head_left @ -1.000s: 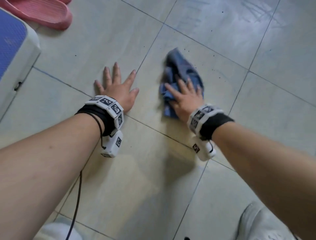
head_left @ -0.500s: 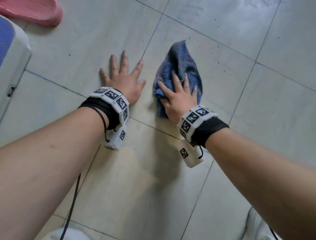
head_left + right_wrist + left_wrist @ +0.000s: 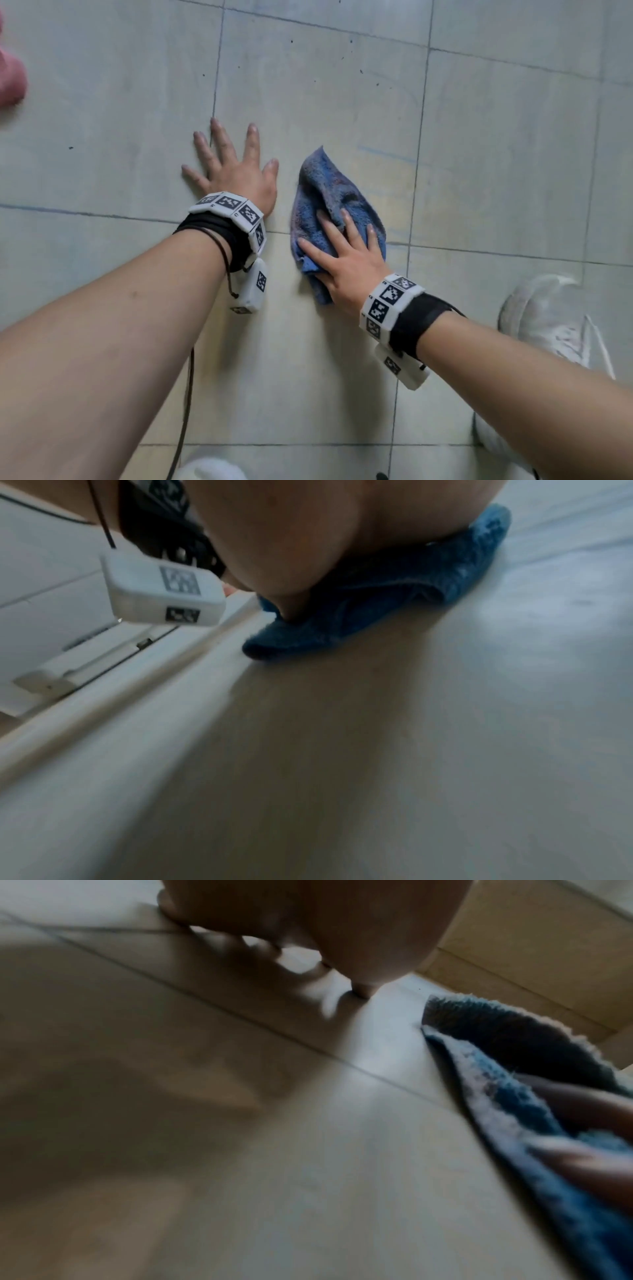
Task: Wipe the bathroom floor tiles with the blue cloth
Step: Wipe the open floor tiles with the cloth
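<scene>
Two hands down flat: left hand (image 3: 236, 171) spread on bare floor tiles (image 3: 496, 154), likely propping body weight; right hand (image 3: 346, 253) with fingers extended, pressing the blue cloth (image 3: 329, 192) against the tile for scrubbing. Cloth bunched, just beside the left thumb, not touching. Compared with half a second ago, cloth and right hand drawn nearer the body; pink slipper (image 3: 10, 78) nearly out of view.

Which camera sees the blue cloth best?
The head view: it shows the whole blue cloth crumpled under the right hand. The left wrist view catches only one edge; the right wrist view shows its near part, with the hand blocking the rest.
</scene>
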The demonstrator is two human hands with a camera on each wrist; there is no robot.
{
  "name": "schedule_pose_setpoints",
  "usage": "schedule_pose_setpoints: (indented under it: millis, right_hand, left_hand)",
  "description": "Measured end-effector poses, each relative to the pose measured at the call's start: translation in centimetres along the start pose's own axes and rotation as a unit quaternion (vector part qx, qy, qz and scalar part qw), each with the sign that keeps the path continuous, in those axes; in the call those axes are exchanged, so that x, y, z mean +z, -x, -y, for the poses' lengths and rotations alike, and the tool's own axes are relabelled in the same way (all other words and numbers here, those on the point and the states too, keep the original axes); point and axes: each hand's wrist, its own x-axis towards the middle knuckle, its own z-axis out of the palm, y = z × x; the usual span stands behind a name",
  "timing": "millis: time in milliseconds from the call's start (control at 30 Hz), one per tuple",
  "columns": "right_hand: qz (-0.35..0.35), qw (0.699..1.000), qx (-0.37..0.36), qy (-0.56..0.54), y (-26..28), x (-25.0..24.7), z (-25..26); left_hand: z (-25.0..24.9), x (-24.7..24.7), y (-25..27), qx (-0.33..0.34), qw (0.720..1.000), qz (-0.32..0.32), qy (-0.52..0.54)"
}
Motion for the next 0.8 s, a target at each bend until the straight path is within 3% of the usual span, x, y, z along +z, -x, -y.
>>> schedule_pose_setpoints:
  millis: [167, 400, 500, 800]
  right_hand:
    - [-0.004, 0.999, 0.040, -0.008, -0.1, -0.2, -2.3]
    - [-0.093, 0.984, 0.124, -0.088, -7.5, -7.2, -5.7]
    - [-0.099, 0.980, 0.137, -0.109, -9.4, -9.3, -6.5]
    - [-0.055, 0.984, 0.140, -0.092, -3.1, -2.5, -0.8]
  left_hand:
    - [-1.9, 0.6, 0.5, -0.021, 1.000, 0.007, 0.006]
    - [-2.0, 0.7, 0.4, -0.021, 1.000, 0.007, -0.004]
    - [-1.9, 1.2, 0.2, -0.018, 1.000, 0.000, -0.008]
    - [-1.8, 0.7, -0.1, -0.005, 1.000, 0.010, -0.010]
